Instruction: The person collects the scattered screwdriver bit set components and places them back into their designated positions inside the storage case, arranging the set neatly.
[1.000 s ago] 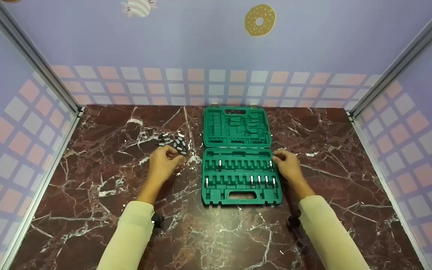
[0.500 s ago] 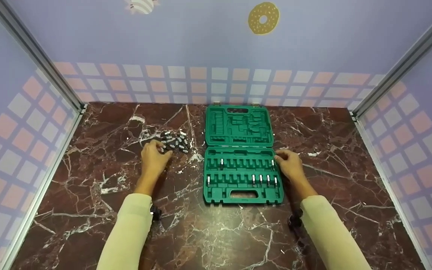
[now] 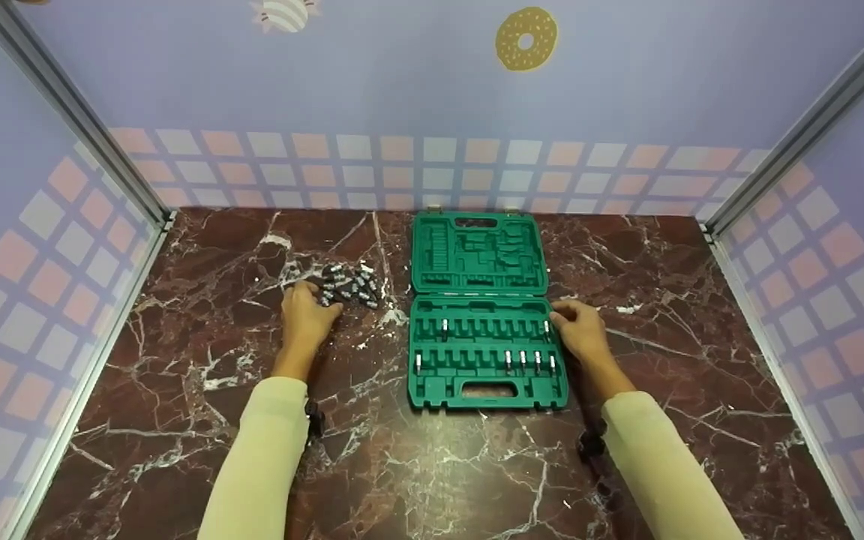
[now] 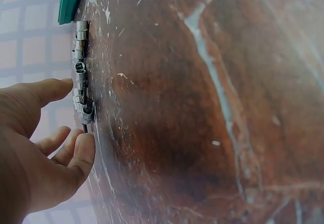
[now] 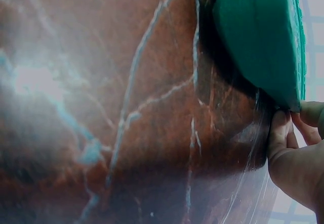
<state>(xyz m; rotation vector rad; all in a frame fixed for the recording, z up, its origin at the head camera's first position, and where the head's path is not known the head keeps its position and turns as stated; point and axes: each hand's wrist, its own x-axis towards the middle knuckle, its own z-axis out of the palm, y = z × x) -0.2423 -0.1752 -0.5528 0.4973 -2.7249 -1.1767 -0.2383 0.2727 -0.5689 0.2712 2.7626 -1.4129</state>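
A green socket-set case (image 3: pixel 488 307) lies open on the table, its lid towards the back wall. Several silver-and-black bit sockets (image 3: pixel 508 361) sit in the slots of its lower half. More bit sockets (image 3: pixel 357 285) lie in a loose pile left of the case, also seen as a silver-and-black row of bit sockets (image 4: pixel 80 72) in the left wrist view. My left hand (image 3: pixel 306 319) is at the pile's left edge, thumb and fingers spread apart, gripping nothing visible. My right hand (image 3: pixel 580 328) holds the case's right edge; in the right wrist view its thumb and fingers meet at the case corner.
The table (image 3: pixel 439 472) is dark red marble with white veins. A patterned back wall (image 3: pixel 447 90) stands close behind the case lid, and side walls rise at the left and right. Black wrist cameras (image 3: pixel 314 420) stick out by both cuffs.
My left hand has moved left and slightly away from the pile, its thumb and fingers spreading from a near-pinch. My right hand stays at the case edge.
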